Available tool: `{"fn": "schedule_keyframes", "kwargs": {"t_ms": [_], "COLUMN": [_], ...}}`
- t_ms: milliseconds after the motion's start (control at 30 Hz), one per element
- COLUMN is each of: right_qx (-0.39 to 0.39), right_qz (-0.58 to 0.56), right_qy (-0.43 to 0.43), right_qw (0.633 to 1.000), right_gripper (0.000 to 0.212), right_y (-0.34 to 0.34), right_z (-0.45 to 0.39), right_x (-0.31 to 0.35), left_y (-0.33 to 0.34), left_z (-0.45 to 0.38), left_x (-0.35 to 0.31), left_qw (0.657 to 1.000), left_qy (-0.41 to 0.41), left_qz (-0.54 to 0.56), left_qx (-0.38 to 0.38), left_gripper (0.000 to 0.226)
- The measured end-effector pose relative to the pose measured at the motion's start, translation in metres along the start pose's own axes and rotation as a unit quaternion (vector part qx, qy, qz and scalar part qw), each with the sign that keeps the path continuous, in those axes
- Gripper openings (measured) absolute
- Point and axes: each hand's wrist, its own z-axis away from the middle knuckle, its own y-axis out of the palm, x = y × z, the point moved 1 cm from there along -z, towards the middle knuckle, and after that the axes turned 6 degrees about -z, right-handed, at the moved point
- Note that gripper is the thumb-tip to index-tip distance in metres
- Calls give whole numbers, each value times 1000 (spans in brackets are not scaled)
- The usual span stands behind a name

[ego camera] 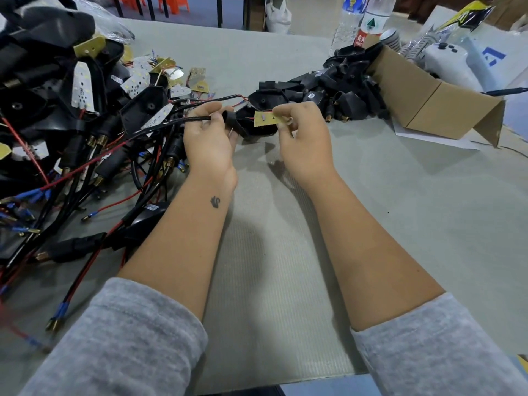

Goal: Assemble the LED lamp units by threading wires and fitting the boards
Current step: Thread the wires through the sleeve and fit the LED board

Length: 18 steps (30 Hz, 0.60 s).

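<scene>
**Board Meets Housing, One Unit in Hand**

Head view shows a tangled heap of wired lamp units [85,115] at far left on the desk [285,252]; judging by the boards already seated in several black shells, a good share of the work looks done, though the heap is too knotted to count. Just right of it lie loose LED boards [197,78], at least four.

At centre, the left hand [210,138] curls its fingers round one black cable [183,121] and the neck of a black housing [243,124], held above the desk. The right hand [303,138] pinches one yellow board [265,119] by its edge, just beside the housing's open face, a thin red wire running between them. The board is not yet seated, so this unit seems mid-assembly.

Further right, a pile of empty housings [343,90] spills from one cardboard box [428,101], well over a dozen remaining. Two water bottles [368,18] stand behind.
</scene>
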Motion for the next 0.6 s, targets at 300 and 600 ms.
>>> {"fn": "schedule_keyframes", "kwargs": {"t_ms": [300, 600], "right_qx": [-39, -79], "right_qz": [-140, -166], "right_qy": [80, 123], "right_qw": [986, 975], "right_gripper": [14, 20], "right_y": [0, -5], "right_z": [1, 0], "right_x": [7, 3], "left_y": [3, 12], "left_z": [3, 10], "left_x": [-1, 3], "left_qw": [997, 992], "left_qy": [-16, -45], "left_qz": [65, 4], "left_qx": [38, 117], "left_gripper": [21, 22]}}
